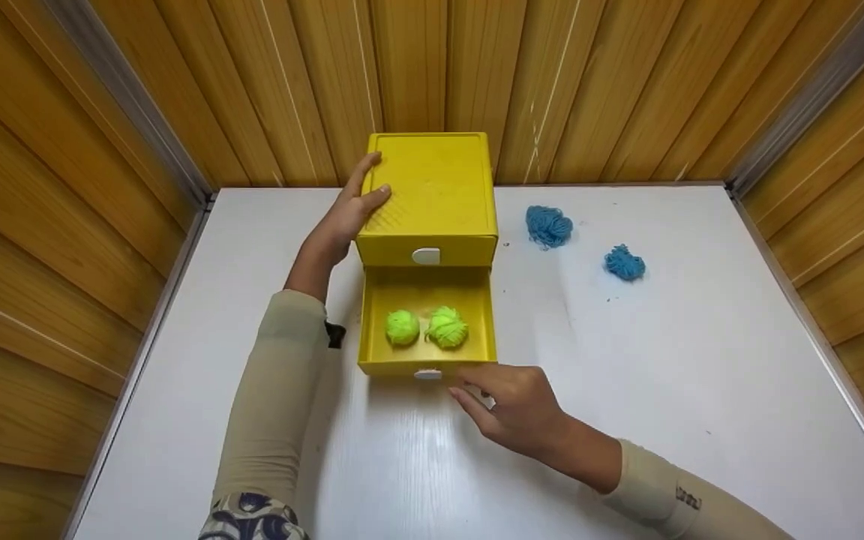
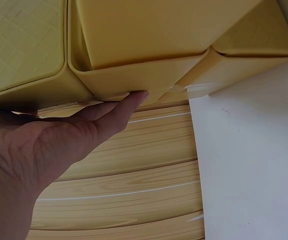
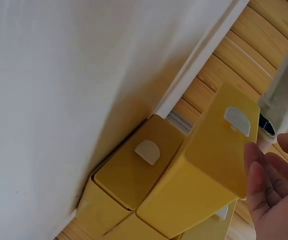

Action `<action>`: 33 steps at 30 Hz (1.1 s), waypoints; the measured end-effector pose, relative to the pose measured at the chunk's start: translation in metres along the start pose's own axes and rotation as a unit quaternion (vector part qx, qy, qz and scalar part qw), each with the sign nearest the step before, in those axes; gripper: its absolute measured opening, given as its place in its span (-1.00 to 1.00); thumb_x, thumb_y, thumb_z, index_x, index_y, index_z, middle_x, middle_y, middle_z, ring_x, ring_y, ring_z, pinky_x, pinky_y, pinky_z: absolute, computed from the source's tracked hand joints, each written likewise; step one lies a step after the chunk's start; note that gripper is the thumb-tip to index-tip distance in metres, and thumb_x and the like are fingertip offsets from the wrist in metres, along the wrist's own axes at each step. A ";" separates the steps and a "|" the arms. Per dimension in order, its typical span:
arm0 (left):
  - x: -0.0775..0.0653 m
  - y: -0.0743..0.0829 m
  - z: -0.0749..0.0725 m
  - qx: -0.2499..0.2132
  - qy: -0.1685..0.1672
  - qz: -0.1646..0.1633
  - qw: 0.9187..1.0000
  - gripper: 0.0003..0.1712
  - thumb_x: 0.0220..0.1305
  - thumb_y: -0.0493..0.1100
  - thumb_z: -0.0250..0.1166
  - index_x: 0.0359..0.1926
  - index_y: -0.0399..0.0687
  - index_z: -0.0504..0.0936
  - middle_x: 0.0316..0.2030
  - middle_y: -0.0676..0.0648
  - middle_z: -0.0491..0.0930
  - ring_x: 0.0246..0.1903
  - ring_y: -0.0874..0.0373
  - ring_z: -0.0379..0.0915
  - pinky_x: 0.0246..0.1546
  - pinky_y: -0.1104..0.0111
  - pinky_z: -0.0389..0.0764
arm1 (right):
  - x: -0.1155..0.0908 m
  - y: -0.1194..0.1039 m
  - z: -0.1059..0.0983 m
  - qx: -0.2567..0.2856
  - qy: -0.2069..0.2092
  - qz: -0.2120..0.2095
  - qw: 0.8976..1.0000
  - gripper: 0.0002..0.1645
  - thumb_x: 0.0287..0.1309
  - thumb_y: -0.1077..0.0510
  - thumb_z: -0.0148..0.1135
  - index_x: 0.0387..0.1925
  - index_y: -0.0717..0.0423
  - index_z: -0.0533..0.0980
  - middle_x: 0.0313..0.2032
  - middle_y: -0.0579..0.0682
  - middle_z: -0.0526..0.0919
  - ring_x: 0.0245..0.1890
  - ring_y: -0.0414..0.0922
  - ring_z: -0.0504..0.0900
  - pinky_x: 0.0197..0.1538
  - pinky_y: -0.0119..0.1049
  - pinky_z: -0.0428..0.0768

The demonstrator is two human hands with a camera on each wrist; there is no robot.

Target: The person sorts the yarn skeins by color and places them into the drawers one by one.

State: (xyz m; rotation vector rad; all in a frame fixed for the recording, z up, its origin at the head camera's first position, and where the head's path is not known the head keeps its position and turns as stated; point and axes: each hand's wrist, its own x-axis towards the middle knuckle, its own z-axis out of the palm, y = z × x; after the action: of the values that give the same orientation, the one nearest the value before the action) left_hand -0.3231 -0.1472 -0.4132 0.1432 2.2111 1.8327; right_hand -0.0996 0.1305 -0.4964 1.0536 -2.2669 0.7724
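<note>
A yellow drawer box (image 1: 430, 187) stands on the white table, its middle drawer (image 1: 427, 369) pulled out. Two neon-green yarn balls, a smaller one (image 1: 402, 328) and a larger one (image 1: 447, 327), lie side by side in that drawer. My left hand (image 1: 346, 214) rests against the box's left side, with fingertips over the top edge; in the left wrist view its visible fingers lie fairly straight along the wall. At the drawer front's right part, my right hand (image 1: 518, 405) has its fingertips close to or touching the panel, beside the white handle (image 3: 238, 120). Its thumb stands apart.
Two blue yarn bundles lie on the table right of the box, a larger one (image 1: 549, 226) and a smaller one (image 1: 624, 262). Wood-patterned panels (image 1: 447, 67) wall the table's back and sides. The lower drawer (image 3: 133, 170) is closed beneath the extended one.
</note>
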 end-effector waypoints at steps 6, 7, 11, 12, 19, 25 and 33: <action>0.000 0.000 -0.001 0.006 0.000 0.001 1.000 -0.21 0.64 0.09 0.05 0.69 0.58 -0.10 0.76 -0.01 -0.35 0.72 -0.06 -0.28 0.69 -0.14 -0.15 | -0.003 0.003 0.007 -0.011 0.005 0.009 1.000 -0.71 0.08 0.18 0.64 -0.13 0.03 0.77 -0.53 -0.18 0.74 -0.61 -0.34 0.62 -0.50 -0.50 0.55; 0.000 0.000 -0.001 0.006 0.000 0.001 1.000 -0.21 0.64 0.09 0.05 0.69 0.57 -0.10 0.76 -0.01 -0.34 0.72 -0.06 -0.28 0.69 -0.14 -0.15 | -0.004 0.003 0.009 -0.012 0.006 0.009 1.000 -0.69 0.07 0.19 0.64 -0.11 0.03 0.78 -0.52 -0.18 0.75 -0.61 -0.34 0.63 -0.50 -0.50 0.56; 0.001 0.000 -0.001 0.003 0.000 0.000 1.000 -0.21 0.64 0.09 0.05 0.69 0.57 -0.10 0.76 -0.01 -0.35 0.73 -0.06 -0.29 0.70 -0.14 -0.16 | -0.004 0.005 0.014 -0.017 0.015 0.001 1.000 -0.64 0.01 0.25 0.65 -0.10 0.02 0.78 -0.47 -0.18 0.79 -0.59 -0.37 0.64 -0.49 -0.49 0.58; 0.001 -0.001 -0.001 0.002 0.000 -0.001 1.000 -0.21 0.64 0.09 0.05 0.69 0.58 -0.10 0.76 -0.01 -0.35 0.73 -0.06 -0.30 0.70 -0.14 -0.16 | -0.005 0.006 0.015 -0.017 0.016 -0.001 1.000 -0.65 0.01 0.25 0.65 -0.10 0.02 0.78 -0.47 -0.17 0.80 -0.58 -0.37 0.64 -0.49 -0.49 0.58; 0.001 0.000 0.000 0.002 0.002 -0.002 1.000 -0.22 0.63 0.10 0.05 0.68 0.60 -0.09 0.76 0.00 -0.35 0.73 -0.08 -0.29 0.69 -0.16 -0.16 | -0.004 0.004 0.025 0.001 0.012 -0.001 1.000 -0.68 0.03 0.29 0.62 -0.14 0.03 0.75 -0.49 -0.17 0.76 -0.59 -0.38 0.60 -0.50 -0.52 0.57; 0.003 -0.001 0.000 0.000 -0.004 -0.001 1.000 -0.21 0.62 0.10 0.05 0.68 0.61 -0.09 0.76 0.01 -0.36 0.73 -0.06 -0.29 0.70 -0.14 -0.16 | -0.004 0.001 0.030 0.024 0.013 0.023 0.999 -0.61 0.02 0.32 0.63 -0.06 0.11 0.78 -0.38 -0.12 0.85 -0.56 -0.37 0.68 -0.46 -0.55 0.59; 0.002 -0.001 0.000 -0.004 0.002 -0.004 1.000 -0.20 0.63 0.10 0.06 0.69 0.61 -0.10 0.77 0.01 -0.35 0.73 -0.06 -0.31 0.70 -0.15 -0.16 | 0.002 -0.003 0.035 0.032 0.013 0.043 0.998 -0.80 0.17 0.28 0.57 -0.16 0.07 0.79 -0.34 -0.12 0.87 -0.50 -0.38 0.71 -0.40 -0.55 0.63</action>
State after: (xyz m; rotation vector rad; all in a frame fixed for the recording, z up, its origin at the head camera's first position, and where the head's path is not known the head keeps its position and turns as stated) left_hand -0.3249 -0.1474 -0.4148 0.1280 2.2039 1.8394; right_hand -0.1060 0.1040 -0.5189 0.9751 -2.2907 0.8943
